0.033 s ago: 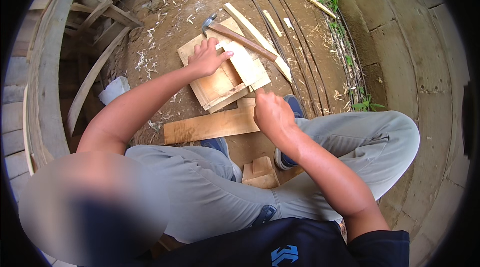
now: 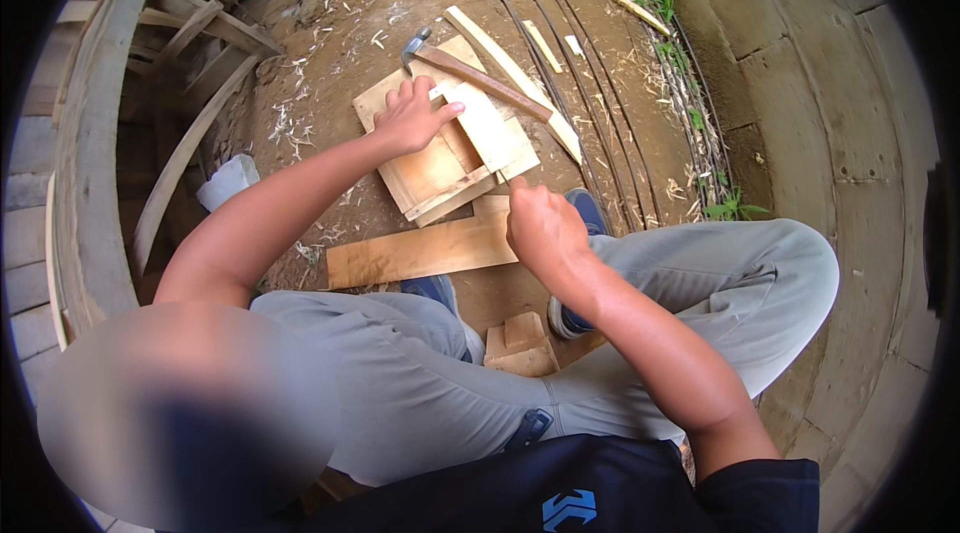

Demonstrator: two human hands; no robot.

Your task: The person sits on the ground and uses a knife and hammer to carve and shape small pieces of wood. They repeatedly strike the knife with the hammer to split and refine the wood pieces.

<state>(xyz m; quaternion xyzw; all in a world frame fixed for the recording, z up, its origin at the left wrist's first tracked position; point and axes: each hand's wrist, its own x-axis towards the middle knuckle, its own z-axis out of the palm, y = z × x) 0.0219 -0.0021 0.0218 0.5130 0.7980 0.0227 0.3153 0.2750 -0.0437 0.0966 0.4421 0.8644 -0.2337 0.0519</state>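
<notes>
A small wooden box [image 2: 410,183] of pale boards lies on the dirt, with an open gap showing its inside. My left hand [image 2: 408,121] rests on its far left part, fingers spread and thumb stretched toward the bright board [image 2: 478,128] on top. At the box's near right corner my right hand [image 2: 545,228] is closed in a fist. Something thin sticks out of that fist toward the corner; its kind is hidden by my fingers. A claw hammer [image 2: 490,85] with a brown wooden handle lies across the far right side, beyond both hands.
A loose plank [image 2: 420,251] lies between the box and my shoes. Small wood blocks [image 2: 522,345] sit between my feet. Wood strips [image 2: 515,63] and dark rods [image 2: 585,63] lie on the right. Stacked timber [image 2: 90,153] stands left; a plank wall [image 2: 800,83] rises right.
</notes>
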